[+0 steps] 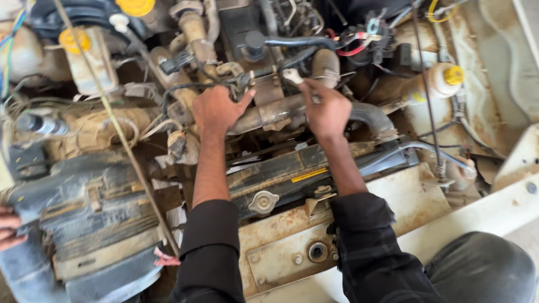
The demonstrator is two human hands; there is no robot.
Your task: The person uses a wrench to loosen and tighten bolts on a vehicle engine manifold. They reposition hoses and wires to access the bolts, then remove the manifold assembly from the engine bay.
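While both black-sleeved forearms are stretching past the rusty front panel [292,247] and the radiator cap [263,202], the left hand [218,110] is spreading its fingers over a dusty metal pipe [275,112] among crowded hoses, and the right hand [325,109] is pinching a small steel wrench [293,76] above it.

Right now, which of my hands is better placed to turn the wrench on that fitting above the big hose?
Right, most likely. Your right hand already grips the small wrench, whose head sits at the fitting above the hose. Your left hand rests spread on the parts beside it, holding no tool.
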